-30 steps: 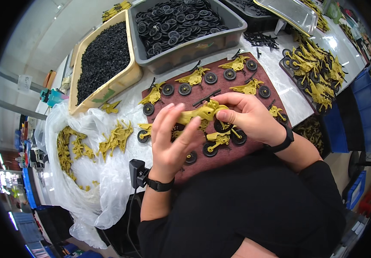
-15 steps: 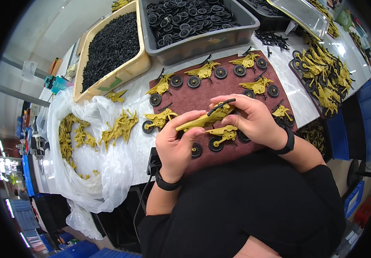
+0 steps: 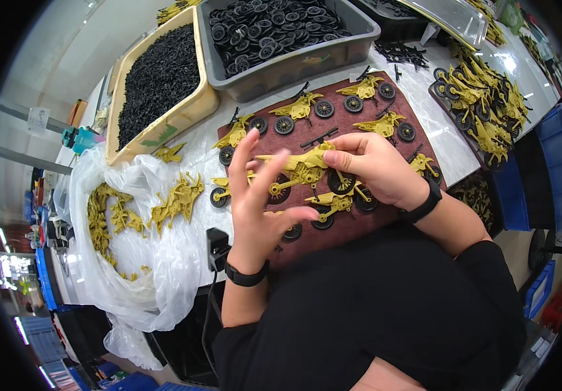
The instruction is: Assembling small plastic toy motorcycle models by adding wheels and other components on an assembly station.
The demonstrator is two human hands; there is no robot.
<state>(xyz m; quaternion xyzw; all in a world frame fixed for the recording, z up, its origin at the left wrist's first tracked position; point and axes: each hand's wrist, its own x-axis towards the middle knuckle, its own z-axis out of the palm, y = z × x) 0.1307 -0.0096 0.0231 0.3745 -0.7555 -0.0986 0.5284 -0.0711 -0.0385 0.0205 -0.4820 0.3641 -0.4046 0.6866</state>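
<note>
Above the maroon cloth [image 3: 317, 244], our right hand [image 3: 385, 174] pinches a yellow toy motorcycle [image 3: 303, 171] near its handlebar [image 3: 319, 138]; over the cloth's left side, our left hand [image 3: 255, 208] stands upright, fingers spread wide.

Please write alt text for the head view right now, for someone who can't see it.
The right hand holds a yellow toy motorcycle over a maroon cloth; the left hand is open beside it. Similar motorcycles lie on the cloth, with a grey bin of black wheels and a cream bin of small black parts beyond.
</note>
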